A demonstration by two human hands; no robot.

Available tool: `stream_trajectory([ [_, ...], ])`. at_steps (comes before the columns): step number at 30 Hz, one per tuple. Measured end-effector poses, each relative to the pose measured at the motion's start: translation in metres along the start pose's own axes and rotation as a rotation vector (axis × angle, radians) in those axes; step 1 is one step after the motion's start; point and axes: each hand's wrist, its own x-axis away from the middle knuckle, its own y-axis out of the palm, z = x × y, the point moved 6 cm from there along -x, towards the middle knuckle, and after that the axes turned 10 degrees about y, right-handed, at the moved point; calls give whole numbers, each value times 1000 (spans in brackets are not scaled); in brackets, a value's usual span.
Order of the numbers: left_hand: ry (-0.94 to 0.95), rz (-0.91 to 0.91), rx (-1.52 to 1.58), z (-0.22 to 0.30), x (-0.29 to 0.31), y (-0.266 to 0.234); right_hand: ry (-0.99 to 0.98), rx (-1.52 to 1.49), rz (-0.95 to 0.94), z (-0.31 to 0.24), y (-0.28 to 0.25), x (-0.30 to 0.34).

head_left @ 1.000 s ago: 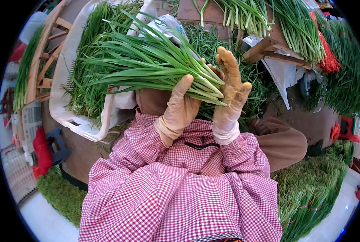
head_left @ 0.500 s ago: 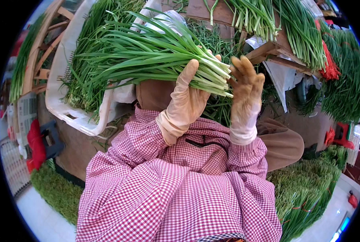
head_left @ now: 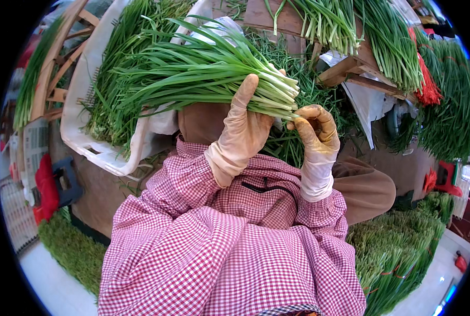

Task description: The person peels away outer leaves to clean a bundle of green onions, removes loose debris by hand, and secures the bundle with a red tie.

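Note:
A bunch of garlic chives lies across my left hand, which is closed round it near the pale stem ends. The long green leaves fan out to the left, and the cut ends point right. My right hand is curled just below those ends, with thumb and fingertips pinched at the tip of the lowest stems. How many stems are in that pinch is hard to make out. Both hands wear stained, pale gloves.
On the left stands a white plastic crate of loose chives. A wooden stand at the far right carries more chives, beside red ties. Bundled chives lie at the lower right. A blue-grey stool is at far left.
My right hand has come down slightly and curled from spread fingers into a pinch at the stem ends. My left hand still holds the bunch in nearly the same place.

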Motion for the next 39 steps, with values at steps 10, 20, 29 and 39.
stream_trajectory([
  [10, 21, 11, -7, 2, -1, 0, -421, 475, 67, -22, 2, 11],
  [20, 16, 31, -12, -1, -1, -4, -330, 308, 28, -17, -3, 7],
  [29, 37, 56, -27, -2, 1, -8, -574, 684, 65, -9, 18, 7],
  [39, 46, 84, 17, -6, 3, -14, -363, 474, 96, 7, 15, 1],
])
